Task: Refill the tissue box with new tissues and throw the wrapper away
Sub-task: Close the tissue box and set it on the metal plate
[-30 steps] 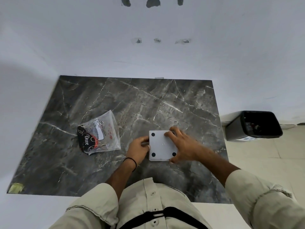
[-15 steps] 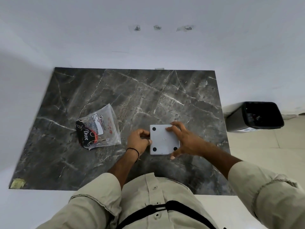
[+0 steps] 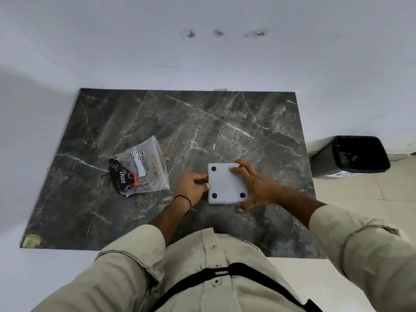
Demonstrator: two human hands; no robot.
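Observation:
A square white tissue box (image 3: 226, 184) lies upside down on the dark marble table (image 3: 202, 122), its base with black round feet facing up. My left hand (image 3: 192, 188) grips the box's left side with curled fingers. My right hand (image 3: 254, 184) lies spread over the box's right side, fingertips on the base and thumb at the near edge. A clear plastic wrapper (image 3: 140, 170) with a black and red "Dove" print lies flat on the table, left of my hands and apart from them.
A black waste bin (image 3: 358, 155) stands open on the tiled floor to the right of the table. White walls border the table at the back and left. A small yellowish patch (image 3: 32, 240) sits at the table's near left corner.
Both hands have stayed on the box, with small shifts of the fingers. The view has tilted a little, so the table sits higher in the frame.

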